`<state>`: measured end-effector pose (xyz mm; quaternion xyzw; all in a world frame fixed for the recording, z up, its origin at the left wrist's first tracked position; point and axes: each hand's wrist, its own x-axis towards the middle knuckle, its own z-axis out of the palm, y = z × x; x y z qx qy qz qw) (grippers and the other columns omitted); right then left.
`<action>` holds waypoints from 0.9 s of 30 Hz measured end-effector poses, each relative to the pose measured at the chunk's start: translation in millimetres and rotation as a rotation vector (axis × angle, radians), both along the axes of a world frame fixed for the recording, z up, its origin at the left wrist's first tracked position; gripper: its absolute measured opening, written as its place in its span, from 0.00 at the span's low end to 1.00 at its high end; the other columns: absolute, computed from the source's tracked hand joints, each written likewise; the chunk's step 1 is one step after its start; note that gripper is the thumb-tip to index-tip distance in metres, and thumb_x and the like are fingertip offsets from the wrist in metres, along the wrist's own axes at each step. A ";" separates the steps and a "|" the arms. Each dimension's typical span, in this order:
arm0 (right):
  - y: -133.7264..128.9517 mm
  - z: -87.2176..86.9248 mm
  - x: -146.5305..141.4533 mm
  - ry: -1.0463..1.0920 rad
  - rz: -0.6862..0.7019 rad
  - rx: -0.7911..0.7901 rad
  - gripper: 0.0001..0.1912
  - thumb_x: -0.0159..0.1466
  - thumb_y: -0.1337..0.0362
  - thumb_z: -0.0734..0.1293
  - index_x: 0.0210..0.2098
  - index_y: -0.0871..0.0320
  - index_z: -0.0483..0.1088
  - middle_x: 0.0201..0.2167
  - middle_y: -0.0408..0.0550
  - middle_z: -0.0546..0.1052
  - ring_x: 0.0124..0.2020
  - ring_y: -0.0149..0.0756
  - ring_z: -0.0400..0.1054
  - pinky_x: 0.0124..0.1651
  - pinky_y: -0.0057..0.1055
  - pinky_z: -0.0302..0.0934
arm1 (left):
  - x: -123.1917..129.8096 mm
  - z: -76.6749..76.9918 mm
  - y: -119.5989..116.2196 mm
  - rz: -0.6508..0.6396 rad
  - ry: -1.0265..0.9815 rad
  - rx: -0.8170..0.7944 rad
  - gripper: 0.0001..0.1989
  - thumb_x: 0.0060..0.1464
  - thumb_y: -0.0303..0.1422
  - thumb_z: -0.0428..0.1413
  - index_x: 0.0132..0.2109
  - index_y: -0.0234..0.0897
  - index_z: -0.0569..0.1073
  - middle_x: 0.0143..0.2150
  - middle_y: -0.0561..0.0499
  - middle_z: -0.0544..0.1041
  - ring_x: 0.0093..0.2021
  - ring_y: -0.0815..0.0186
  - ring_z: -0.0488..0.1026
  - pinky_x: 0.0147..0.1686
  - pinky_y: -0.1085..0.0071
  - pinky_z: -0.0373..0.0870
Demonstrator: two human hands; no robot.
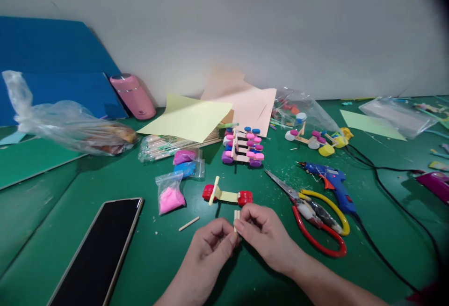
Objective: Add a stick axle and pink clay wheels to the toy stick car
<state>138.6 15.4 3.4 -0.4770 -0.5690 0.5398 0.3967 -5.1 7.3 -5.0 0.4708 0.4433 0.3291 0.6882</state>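
Observation:
My left hand [213, 246] and my right hand [264, 233] meet at the front middle of the table, both with fingers pinched. Between their fingertips stand short wooden sticks [236, 214], side by side; their lower ends are hidden by my fingers. Just beyond the hands sits a small craft-stick car [228, 197] with red wheels and an upright stick at its left end. A loose short stick [189, 223] lies left of my left hand. Scissors [308, 212] with red and yellow handles rest to the right of my right hand.
A blue glue gun [329, 179] with a black cord lies beyond the scissors. Several finished stick cars [245, 147] stand behind the red-wheeled one. A phone [98, 254] and bags of pink [170, 198] and blue clay [184, 170] are at left. A pink bottle [135, 98] leans at the back.

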 end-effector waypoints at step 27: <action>1.7 2.1 1.4 0.238 -0.002 -0.158 0.14 0.60 0.57 0.61 0.23 0.60 0.63 0.19 0.39 0.63 0.22 0.27 0.60 0.27 0.25 0.57 | 2.3 7.4 0.2 0.114 -0.241 -0.248 0.11 0.50 0.35 0.56 0.25 0.34 0.68 0.21 0.56 0.64 0.26 0.72 0.61 0.28 0.76 0.54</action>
